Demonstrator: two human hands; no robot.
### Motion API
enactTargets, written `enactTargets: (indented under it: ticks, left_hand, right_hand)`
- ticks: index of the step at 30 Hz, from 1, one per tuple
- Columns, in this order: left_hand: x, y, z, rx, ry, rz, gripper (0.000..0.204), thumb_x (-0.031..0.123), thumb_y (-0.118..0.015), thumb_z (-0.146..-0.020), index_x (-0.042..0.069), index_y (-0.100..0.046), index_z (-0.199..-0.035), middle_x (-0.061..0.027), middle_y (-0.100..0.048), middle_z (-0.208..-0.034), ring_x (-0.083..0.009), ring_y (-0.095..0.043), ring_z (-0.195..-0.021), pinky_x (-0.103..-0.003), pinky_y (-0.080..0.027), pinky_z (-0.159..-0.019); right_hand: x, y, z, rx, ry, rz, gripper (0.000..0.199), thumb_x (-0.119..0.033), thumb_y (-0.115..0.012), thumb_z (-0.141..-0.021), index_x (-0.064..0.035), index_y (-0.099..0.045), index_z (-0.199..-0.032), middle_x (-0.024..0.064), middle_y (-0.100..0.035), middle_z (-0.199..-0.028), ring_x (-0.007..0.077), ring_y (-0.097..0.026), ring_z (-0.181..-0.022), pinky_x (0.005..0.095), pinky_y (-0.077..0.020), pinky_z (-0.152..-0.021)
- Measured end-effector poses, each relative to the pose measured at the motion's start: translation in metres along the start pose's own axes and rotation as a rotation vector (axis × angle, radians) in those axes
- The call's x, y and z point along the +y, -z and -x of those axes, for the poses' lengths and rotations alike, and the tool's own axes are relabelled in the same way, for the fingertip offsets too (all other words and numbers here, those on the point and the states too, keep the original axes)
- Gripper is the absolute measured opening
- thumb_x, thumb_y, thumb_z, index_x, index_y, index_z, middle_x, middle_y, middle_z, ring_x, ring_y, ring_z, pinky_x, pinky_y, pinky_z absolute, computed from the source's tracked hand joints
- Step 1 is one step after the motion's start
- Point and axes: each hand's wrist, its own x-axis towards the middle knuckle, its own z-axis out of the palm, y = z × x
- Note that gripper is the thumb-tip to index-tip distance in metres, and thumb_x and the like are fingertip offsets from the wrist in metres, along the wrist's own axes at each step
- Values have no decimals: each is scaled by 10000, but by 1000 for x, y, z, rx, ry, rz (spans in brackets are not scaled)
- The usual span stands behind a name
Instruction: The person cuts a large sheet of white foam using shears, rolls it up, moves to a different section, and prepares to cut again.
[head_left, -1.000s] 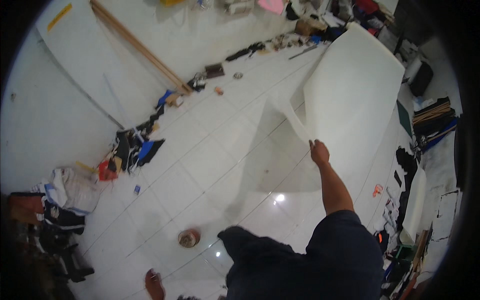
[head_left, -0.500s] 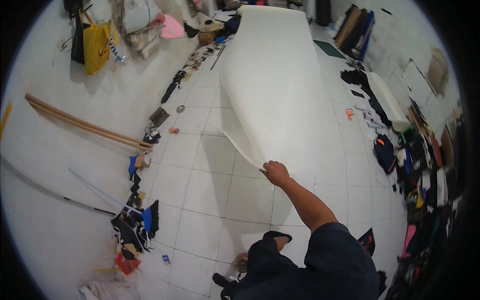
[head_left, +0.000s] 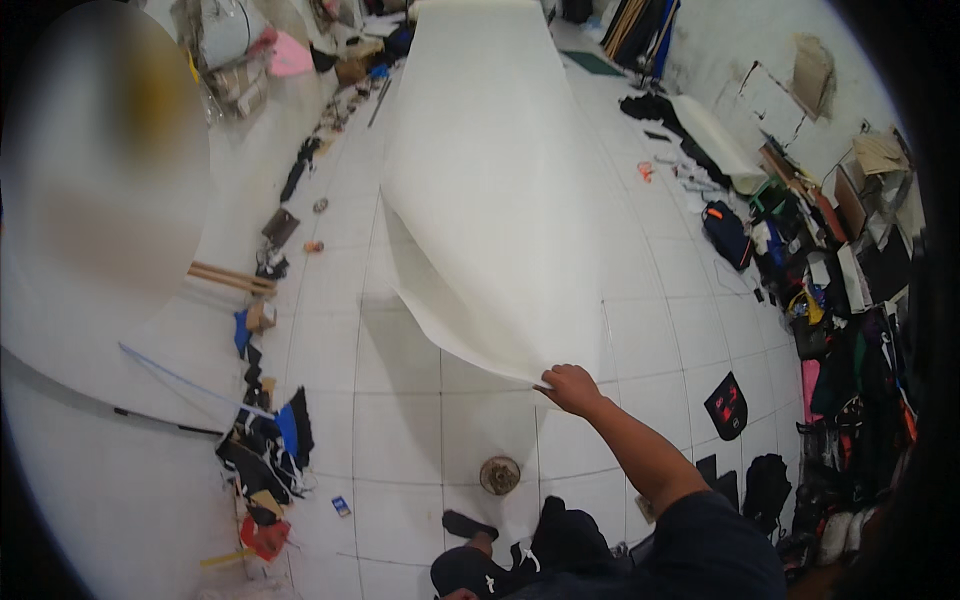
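A long white sheet (head_left: pixel 480 180) runs from the far end of the floor toward me, its near part raised in a curl. My right hand (head_left: pixel 570 388) is closed on the sheet's near corner, with the arm stretched forward from the lower right. The free left edge sags in a bow from that corner, and a shadow lies beneath it. At the bottom edge a sliver of skin, apparently my left hand (head_left: pixel 459 595), shows beside my dark clothing; its fingers are hidden.
A round bowl-like object (head_left: pixel 500 475) stands on the tiles before my feet. Cluttered clothes and boards (head_left: pixel 850 270) line the right wall. A blue-and-black brush head (head_left: pixel 294 430) and small items lie along the left wall. An orange-handled tool (head_left: pixel 645 172) rests right of the sheet.
My right hand has drawn the sheet's corner nearer and slightly right. More of the curled left edge shows. My feet have shifted, and the round object is now in full view.
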Motion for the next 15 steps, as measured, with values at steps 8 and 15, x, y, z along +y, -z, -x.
enactTargets:
  ticks: [8,15]
  left_hand:
    - [-136,53,-210,210,237,-236,284,183,-710,-823,24,-661,-1054,-167,-661,-1018,-250,-644,-941,-353,-507,-826]
    - [-71,95,-516,667,-604,-814,756,43,-696,-756,59,-383,-1444,-267,-419,-1402,-441,-401,-1302,-480,-345,-1087]
  right_hand:
    - [93,-225,142,-98,23,-51,223,-313,-716,-826,-118,-614,-865,68,-602,-794,296,-616,-798,434,-466,-704]
    - [208,-436,172,-216,49,90,163,-241,-666,-837,-142,-595,-945,61,-591,-898,243,-599,-910,407,-443,-815]
